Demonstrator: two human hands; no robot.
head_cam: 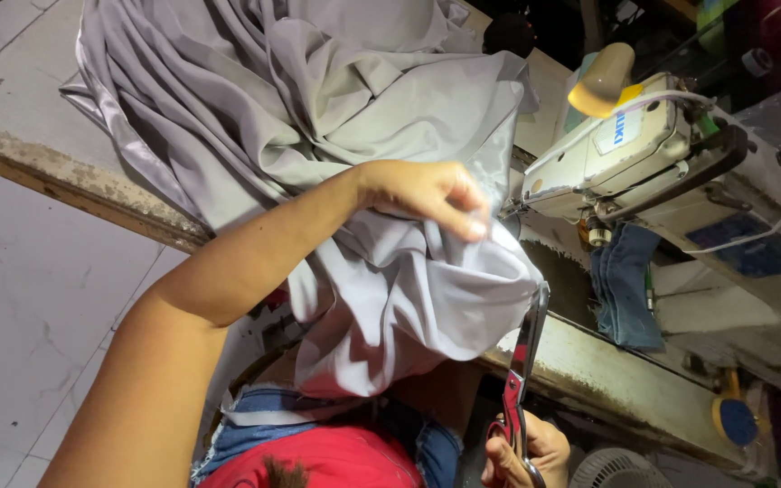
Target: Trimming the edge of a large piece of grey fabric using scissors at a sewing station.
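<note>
Scissors (524,361) in right grip (526,456) — blades at grey cloth (409,298)

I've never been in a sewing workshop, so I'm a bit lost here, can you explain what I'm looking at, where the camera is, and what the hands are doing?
The one picture comes from a camera worn on the person's head, looking down, so the scene appears tilted. The bare arm crossing the middle ends in the left hand, which pinches a big heap of grey fabric. The fabric is piled on a worn work table and spills over its edge toward the person's lap. At the bottom, the right hand holds red-handled scissors, blades pointing up to the fabric's edge. The cream machine on the right is an industrial sewing machine. A folded blue cloth hangs beside it, and a small fan sits low down.
</note>
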